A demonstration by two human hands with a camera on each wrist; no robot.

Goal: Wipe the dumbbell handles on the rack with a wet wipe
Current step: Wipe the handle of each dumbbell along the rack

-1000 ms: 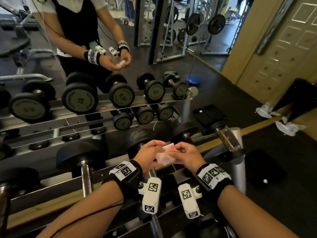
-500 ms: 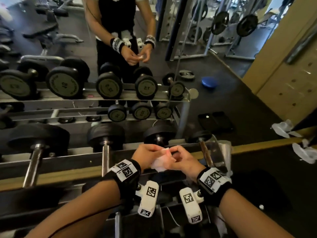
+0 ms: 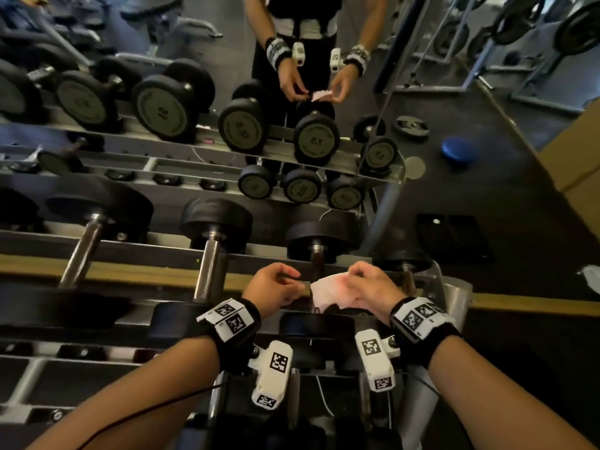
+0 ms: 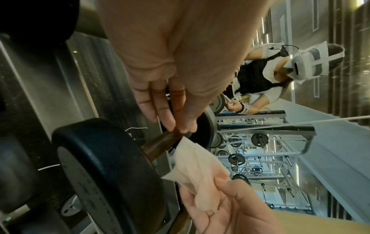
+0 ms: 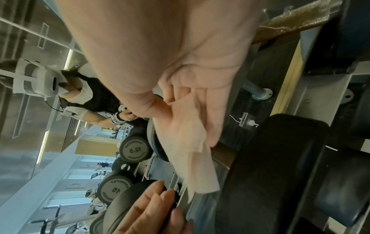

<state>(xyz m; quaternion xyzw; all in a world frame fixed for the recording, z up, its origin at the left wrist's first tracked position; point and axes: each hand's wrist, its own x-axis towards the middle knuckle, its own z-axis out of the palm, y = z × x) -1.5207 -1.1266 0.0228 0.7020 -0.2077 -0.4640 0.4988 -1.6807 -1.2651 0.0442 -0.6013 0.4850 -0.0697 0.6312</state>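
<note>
A long dumbbell rack (image 3: 136, 248) runs across the head view in front of a wall mirror (image 3: 487, 157), which fills everything from nine o'clock round to three. On the near tier, black dumbbells lie with their handles pointing toward the person: one chrome handle (image 3: 207, 271) sits at ten o'clock of the hands, and a darker, brownish handle (image 3: 316, 259) lies at twelve o'clock, between and just beyond them.

The right hand (image 3: 373, 287) holds the wet wipe (image 3: 328, 292); its fingers are curled, pinching the crumpled sheet against the thumb, and a loose corner hangs out at nine o'clock. The left hand (image 3: 276, 289) sits just beside that corner, apart from it, with fingers loosely bent and tips close together, holding nothing. In the left wrist view its fingertips (image 4: 170, 121) hover at the brownish handle (image 4: 160, 145); whether they touch it I cannot tell.

The step in hand looks like readying the wipe, with no handle yet covered. The next move likely calls for wrapping the wipe around the brownish handle at twelve o'clock and rubbing along its length.
</note>
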